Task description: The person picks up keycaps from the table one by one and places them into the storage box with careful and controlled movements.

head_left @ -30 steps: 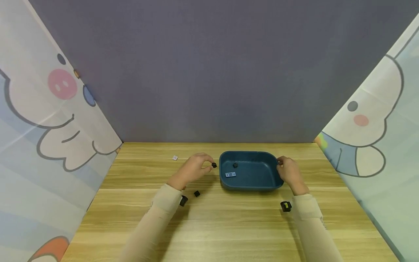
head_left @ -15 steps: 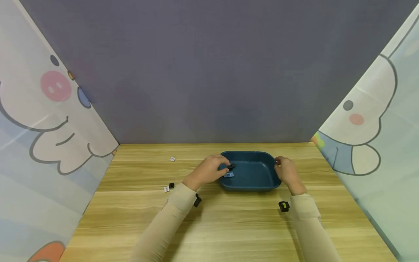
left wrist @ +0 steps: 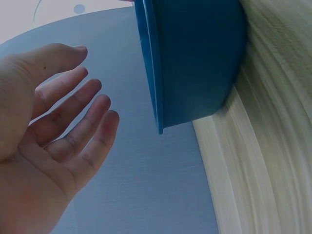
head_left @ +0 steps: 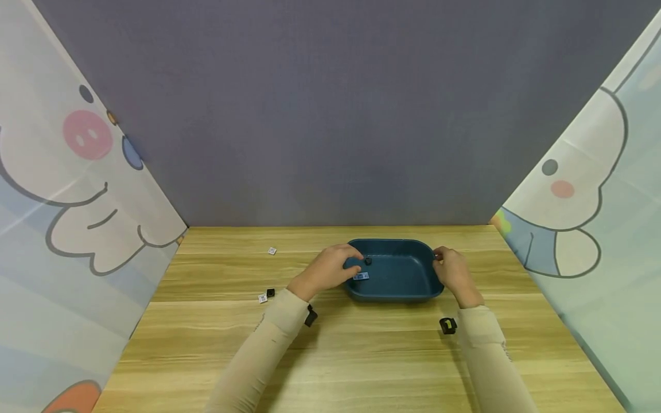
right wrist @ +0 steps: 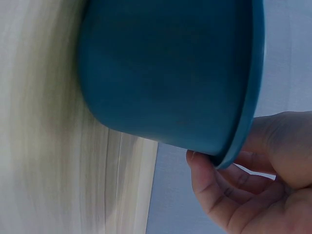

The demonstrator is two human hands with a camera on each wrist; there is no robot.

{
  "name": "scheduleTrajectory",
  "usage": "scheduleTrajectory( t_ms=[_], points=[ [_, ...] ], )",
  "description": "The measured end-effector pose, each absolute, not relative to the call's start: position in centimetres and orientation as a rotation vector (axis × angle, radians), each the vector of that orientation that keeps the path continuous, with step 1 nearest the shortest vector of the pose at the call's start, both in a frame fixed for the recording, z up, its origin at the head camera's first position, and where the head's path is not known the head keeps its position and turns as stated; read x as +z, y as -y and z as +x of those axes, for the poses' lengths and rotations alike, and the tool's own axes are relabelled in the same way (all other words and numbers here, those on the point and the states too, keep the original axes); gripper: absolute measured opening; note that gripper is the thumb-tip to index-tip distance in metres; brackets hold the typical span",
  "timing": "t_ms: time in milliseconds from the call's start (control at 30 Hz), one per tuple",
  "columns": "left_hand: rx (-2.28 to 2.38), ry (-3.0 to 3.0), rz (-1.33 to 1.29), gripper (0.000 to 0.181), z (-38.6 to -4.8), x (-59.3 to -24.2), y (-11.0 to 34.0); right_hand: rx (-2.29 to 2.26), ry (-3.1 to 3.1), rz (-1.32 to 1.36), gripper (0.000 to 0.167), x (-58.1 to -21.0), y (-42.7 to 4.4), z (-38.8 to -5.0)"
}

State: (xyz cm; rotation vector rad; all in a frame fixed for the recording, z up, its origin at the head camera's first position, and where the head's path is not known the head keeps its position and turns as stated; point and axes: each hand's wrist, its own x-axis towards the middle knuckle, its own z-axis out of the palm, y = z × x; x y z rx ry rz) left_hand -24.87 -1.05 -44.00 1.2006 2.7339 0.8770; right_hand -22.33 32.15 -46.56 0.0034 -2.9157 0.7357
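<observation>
Left hand point(head_left: 327, 268) now over left end of tub point(head_left: 405, 275); earlier beside it, pinching something black. Fingers loosely spread, holding nothing. Right hand point(head_left: 454, 272) pinches tub's right rim. Tub on far half of counter point(head_left: 382, 355), likely light, stiff, smooth; rim best hold. Inside: dark cube point(head_left: 368, 261), pale blue block point(head_left: 361, 276), its markings unreadable.

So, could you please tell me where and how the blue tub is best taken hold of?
I'd pinch the blue tub by the rim at its right end, from the right: the rim juts past the side below, and the right hand grips it there.
</observation>
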Motion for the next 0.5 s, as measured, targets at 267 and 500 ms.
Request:
scheduleTrajectory(
  t_ms=[267, 500],
  points=[
    [0.86, -2.787, 1.182, 0.028, -24.4, -43.6, 2.9, 0.751, 2.901, 0.013, 0.029, -46.6, -32.1, -22.4],
    [0.872, -2.816, 1.131, 0.03, -23.4, -43.4, 5.8, 0.74, 2.91, 0.016, 0.029, -46.5, -32.1, -22.3]
  ],
)
